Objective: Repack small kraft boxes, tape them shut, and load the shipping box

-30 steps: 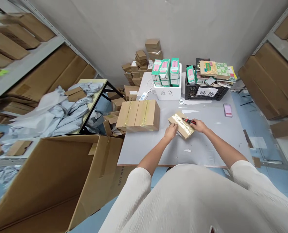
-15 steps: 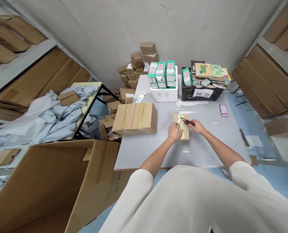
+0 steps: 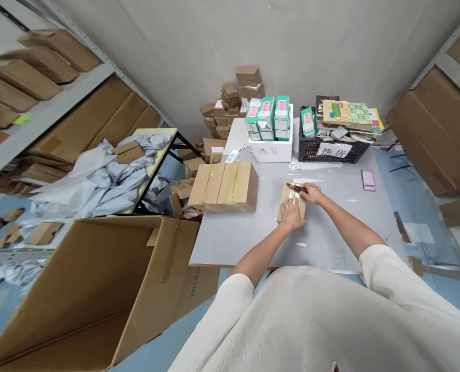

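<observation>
A small taped cardboard box [image 3: 287,198] lies on the grey table [image 3: 237,232] in front of me. My left hand [image 3: 294,215] rests flat on the box's near end, fingers spread, pressing it down. My right hand [image 3: 312,193] is closed round a red and black utility knife [image 3: 296,187], whose tip sits at the box's far end on the tape.
A larger taped carton [image 3: 224,185] stands left of the small box. At the table's back are a white foam bin [image 3: 273,147] with green-pink packets and a black crate [image 3: 332,147] of books. A big open carton [image 3: 86,289] stands at the left. Shelves flank both sides.
The small box has been turned from a slant to lie lengthwise away from me. My left hand moved onto its top. The knife shifted to the box's far end.
</observation>
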A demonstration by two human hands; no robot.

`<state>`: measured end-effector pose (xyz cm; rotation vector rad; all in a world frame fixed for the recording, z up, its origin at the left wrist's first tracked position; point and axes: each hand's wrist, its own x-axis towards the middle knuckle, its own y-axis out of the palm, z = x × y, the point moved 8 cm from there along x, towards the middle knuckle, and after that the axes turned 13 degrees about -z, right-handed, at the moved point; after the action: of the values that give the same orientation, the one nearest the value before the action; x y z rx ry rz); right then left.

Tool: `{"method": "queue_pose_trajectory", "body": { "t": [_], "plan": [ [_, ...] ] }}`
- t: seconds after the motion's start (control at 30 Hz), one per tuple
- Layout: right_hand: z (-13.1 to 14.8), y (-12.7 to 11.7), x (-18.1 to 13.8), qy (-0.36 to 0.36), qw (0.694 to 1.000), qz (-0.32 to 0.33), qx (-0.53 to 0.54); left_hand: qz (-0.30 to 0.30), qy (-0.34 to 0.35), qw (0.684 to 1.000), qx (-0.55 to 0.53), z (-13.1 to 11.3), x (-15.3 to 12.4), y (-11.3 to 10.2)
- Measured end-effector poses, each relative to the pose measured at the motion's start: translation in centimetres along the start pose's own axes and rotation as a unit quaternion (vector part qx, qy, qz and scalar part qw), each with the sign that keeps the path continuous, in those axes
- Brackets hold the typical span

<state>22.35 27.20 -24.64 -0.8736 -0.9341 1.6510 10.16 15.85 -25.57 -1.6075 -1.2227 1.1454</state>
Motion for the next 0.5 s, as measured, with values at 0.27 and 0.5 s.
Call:
{"method": "queue_pose_trajectory", "body": {
  "t": [0.27, 0.5],
  "plan": [
    [-3.7, -1.4, -2.9, 0.087, 0.996, -0.021, 0.023, 0.001, 0.084, 0.996, -0.009, 1.2, 1.1, -0.7],
    [-5.1, 0.0, -7.1, 0.114, 0.988, -0.011, 0.106, 0.044, 0.168, 0.985, 0.021, 2.1, 2.2, -0.7]
  ]
}}
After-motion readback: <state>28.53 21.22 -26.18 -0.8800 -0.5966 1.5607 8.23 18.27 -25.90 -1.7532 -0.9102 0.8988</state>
